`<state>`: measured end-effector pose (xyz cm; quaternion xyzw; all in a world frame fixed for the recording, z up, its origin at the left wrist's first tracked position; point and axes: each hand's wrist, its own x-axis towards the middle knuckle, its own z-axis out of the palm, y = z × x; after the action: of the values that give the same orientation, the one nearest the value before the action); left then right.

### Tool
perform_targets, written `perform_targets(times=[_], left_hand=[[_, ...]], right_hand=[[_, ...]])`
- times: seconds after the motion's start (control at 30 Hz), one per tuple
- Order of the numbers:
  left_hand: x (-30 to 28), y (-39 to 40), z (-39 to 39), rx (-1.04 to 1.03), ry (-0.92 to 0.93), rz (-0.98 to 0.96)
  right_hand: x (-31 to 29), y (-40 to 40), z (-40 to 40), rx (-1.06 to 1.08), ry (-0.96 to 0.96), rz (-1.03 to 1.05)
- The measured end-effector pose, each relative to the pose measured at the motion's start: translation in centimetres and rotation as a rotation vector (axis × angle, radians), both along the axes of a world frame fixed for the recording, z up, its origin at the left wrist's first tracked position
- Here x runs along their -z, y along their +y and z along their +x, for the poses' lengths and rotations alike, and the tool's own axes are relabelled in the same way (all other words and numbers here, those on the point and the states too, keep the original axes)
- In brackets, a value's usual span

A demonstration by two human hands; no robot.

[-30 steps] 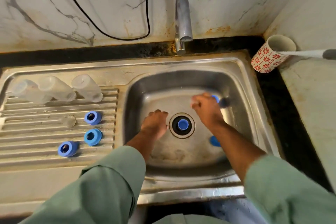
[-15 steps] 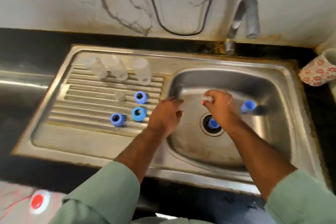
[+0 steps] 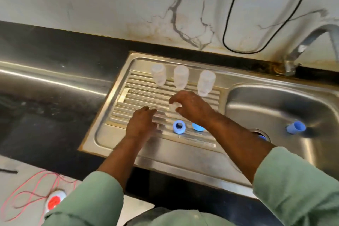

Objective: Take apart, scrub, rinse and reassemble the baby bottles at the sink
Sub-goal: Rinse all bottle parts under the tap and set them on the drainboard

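Head view: both hands over ribbed drainboard (image 3: 139,95), left of sink basin (image 3: 275,108).
Right hand (image 3: 190,108): pinches small clear teat (image 3: 173,106) at fingertips, just above ribs.
Left hand (image 3: 141,124): fingers relaxed, holds nothing, rests on ribs.
Key relation: blue ring (image 3: 179,126) lies just right of left hand, below-left of teat; hole faces up; 2nd blue ring (image 3: 198,127) partly under right wrist.
Bottles (image 3: 180,76): 3 clear, in a row beyond hands.
Next, prob.: seat teat in ring; right hand nearer.

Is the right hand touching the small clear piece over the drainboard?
Touching. The head view shows the right hand pinching the small clear piece between thumb and curled fingers.
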<state>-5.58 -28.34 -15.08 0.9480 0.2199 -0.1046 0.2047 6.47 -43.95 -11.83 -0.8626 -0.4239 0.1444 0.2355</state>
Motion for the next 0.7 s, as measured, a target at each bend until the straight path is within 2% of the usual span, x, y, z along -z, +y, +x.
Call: perform_targets(times=[0.07, 0.2, 0.3, 0.5, 0.6, 0.7], left_hand=[[1.0, 1.6, 0.2, 0.060, 0.027, 0.041], [2.2, 3.5, 0.4, 0.141, -0.008, 0.095], [2.9, 4.2, 0.2, 0.185, -0.055, 0.102], [2.6, 4.2, -0.2, 0.172, -0.109, 0.053], [1.8, 2.6, 0.0, 0.185, -0.250, 0.094], [1.3, -0.1, 1.2, 0.255, -0.430, 0.048]], right_hand=[[0.8, 2.9, 0.0, -0.048, -0.068, -0.160], [2.3, 6.7, -0.1, -0.109, -0.346, -0.462], [3.2, 8.3, -0.2, -0.127, -0.420, -0.588], [2.7, 7.8, -0.2, -0.035, -0.364, -0.510], [1.1, 5.5, -0.3, 0.126, -0.253, -0.333], [-0.3, 1.3, -0.4, 0.339, -0.170, -0.228]])
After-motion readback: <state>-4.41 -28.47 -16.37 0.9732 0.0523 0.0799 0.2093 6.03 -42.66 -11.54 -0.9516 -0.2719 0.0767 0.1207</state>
